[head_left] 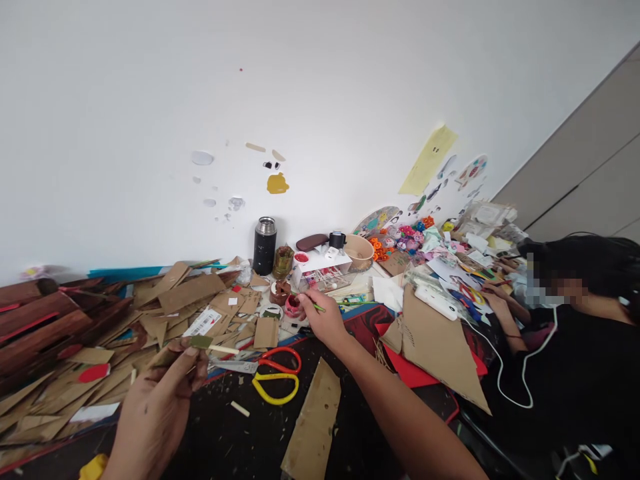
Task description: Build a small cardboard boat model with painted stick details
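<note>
Between the thumb and fingers of my left hand [163,393] is a small stick [223,349], pale at its right end and painted green near my fingertips. My right hand [321,318] pinches a thin green paintbrush [318,307] beside a small pot of pink paint [293,307]; the brush's tip is hard to make out. A pot of brown paint [280,292] stands just left of the pink one. Scissors [278,377] with red and yellow handles lie between my hands, their blades pointing left toward my left hand.
Cardboard scraps [195,293] are heaped at the left. A black flask [265,247] and a glass jar [283,262] stand by the wall. A cardboard strip [315,420] lies in front. At right are a large cardboard piece [435,347], a white cable [525,373] and another person [585,360].
</note>
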Available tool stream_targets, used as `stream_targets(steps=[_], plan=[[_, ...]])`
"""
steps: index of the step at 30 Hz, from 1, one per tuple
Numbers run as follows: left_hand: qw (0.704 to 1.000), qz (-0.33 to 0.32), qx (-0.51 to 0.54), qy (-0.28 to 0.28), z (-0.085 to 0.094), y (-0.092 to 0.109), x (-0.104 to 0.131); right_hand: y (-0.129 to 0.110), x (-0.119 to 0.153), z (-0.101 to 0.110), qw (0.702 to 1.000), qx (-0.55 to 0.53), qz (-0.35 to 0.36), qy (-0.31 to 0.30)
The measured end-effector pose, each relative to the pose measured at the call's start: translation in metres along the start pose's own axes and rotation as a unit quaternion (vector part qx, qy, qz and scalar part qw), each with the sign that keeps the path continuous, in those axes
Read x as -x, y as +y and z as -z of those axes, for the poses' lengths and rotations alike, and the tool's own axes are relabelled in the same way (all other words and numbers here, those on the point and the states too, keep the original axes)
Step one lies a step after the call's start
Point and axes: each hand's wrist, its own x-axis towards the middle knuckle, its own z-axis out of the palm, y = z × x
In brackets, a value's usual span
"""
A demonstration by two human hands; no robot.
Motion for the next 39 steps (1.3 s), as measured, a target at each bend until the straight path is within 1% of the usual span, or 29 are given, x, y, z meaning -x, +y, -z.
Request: stream_targets(steps=[5, 8, 13, 15, 19, 23, 27, 33, 39], plan=[[1.000, -0.004, -0.008, -0.003, -0.002, 0.001, 0.000, 0.004, 0.000, -0.007, 0.999, 0.030, 0.000, -0.016], [1.000, -0.011, -0.012, -0.006, -0.003, 0.002, 0.001, 0.003, 0.000, -0.004, 0.999, 0.045, -0.002, -0.014], [1.000, -0.014, -0.017, -0.001, -0.003, 0.001, 0.001, -0.005, -0.005, -0.001, 0.997, 0.067, 0.032, 0.001], [1.000, -0.009, -0.015, -0.005, -0.003, 0.001, 0.001, -0.005, -0.006, -0.003, 0.998, 0.059, 0.032, 0.002], [1.000, -0.006, -0.013, -0.010, -0.003, 0.001, 0.001, 0.003, -0.005, -0.008, 1.000, 0.011, 0.005, -0.007], [1.000, -0.012, -0.020, -0.004, -0.004, 0.001, 0.001, 0.008, -0.004, -0.005, 0.999, -0.032, -0.023, 0.001], [1.000, -0.012, -0.028, -0.002, -0.002, 0.000, 0.001, 0.006, -0.005, -0.003, 0.999, -0.040, -0.021, -0.004], [1.000, -0.004, -0.019, -0.002, -0.002, -0.001, 0.000, 0.003, -0.004, -0.008, 0.999, 0.038, 0.021, -0.013], [1.000, -0.011, -0.012, -0.008, 0.000, -0.004, -0.002, -0.002, 0.002, 0.000, 0.997, 0.074, 0.025, -0.020]])
